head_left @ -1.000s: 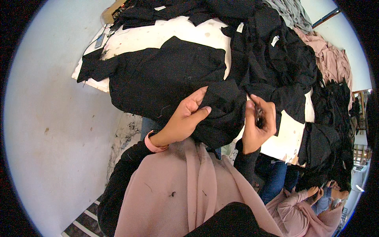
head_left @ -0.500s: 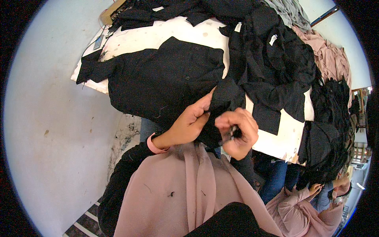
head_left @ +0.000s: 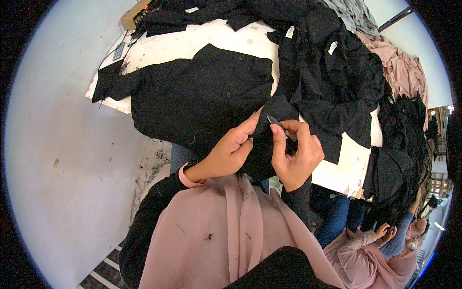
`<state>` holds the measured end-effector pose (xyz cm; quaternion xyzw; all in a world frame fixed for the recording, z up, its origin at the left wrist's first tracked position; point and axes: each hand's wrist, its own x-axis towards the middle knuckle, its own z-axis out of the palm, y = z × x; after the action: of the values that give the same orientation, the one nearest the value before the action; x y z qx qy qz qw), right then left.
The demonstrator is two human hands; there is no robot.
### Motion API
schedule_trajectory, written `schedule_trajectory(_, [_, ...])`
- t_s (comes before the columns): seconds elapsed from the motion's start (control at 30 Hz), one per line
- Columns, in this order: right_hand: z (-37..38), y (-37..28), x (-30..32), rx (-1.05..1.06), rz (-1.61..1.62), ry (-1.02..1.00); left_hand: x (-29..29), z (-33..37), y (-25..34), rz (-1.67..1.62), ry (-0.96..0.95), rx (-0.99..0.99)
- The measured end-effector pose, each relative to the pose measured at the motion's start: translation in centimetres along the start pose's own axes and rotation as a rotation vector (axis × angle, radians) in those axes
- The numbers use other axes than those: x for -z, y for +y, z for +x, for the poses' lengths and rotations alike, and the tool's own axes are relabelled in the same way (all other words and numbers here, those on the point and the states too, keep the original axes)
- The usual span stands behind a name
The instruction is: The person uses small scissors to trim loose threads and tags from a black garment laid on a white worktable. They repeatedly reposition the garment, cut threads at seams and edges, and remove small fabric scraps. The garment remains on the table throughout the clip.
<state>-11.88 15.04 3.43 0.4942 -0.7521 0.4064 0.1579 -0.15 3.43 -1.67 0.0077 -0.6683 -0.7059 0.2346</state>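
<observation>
A black buttoned shirt lies spread over the near side of the white table, one sleeve stretched to the left. My left hand grips a folded part of its black cloth near the right end, thumb and fingers closed on it. Just to the right, my right hand pinches small thread snips, whose thin pale tip points up and left against that cloth. The rest of the snips is mostly hidden in my fingers. Loose pale thread hangs on the shirt's lower front.
More black garments with white labels pile up on the white table. Pink cloth and grey cloth lie at the far right. Another person's hands work at lower right. A pale wall stands left.
My right hand has turned and opened out from a curled, blurred pose, bringing the snips' tip up to the cloth. My left hand has barely moved.
</observation>
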Motion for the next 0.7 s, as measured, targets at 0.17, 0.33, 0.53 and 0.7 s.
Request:
schedule_trajectory(0.17, [-0.6, 0.2, 0.4, -0.295, 0.399, 0.067, 0.8, 0.2, 0.3, -0.478, 0.069, 0.157])
schedule_trajectory(0.33, [-0.8, 1.4, 0.8, -0.429, 0.639, 0.139, 1.2, 0.1, 0.8, -0.884, 0.143, 0.203])
schedule_trajectory(0.53, [-0.6, 1.2, 0.4, -0.450, 0.697, 0.103, 1.4, 0.0, 0.8, -0.986, 0.130, 0.217])
schedule_trajectory(0.7, [-0.3, 0.6, 0.3, -0.148, 0.160, 0.130, 1.4, -0.1, 1.0, -1.027, 0.125, 0.207])
